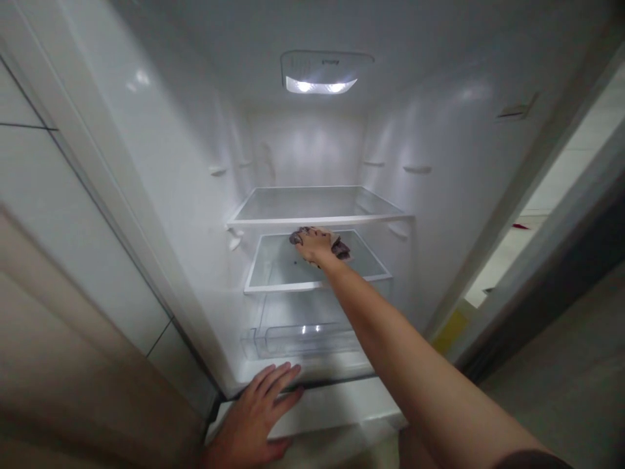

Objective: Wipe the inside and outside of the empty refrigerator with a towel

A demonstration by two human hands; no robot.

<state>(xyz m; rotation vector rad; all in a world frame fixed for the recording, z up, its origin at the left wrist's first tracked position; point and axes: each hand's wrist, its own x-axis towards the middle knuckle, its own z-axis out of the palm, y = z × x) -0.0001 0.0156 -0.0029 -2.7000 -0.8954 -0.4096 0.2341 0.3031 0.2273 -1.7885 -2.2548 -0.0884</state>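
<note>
I am looking into an open white fridge. My right hand [314,245] reaches deep inside and presses a dark crumpled cloth [340,248] flat onto the lower glass shelf [273,273]. The fingers are closed over the cloth. My left hand [258,412] lies flat with fingers spread on the fridge's lower front ledge [332,407], holding nothing. An upper glass shelf [317,205] sits just above my right hand.
A clear plastic drawer [297,335] sits under the lower shelf. The interior lamp [319,81] glows at the top. A white wall panel [58,215] stands to the left. The door edge [532,228] and tiled floor [512,254] lie to the right.
</note>
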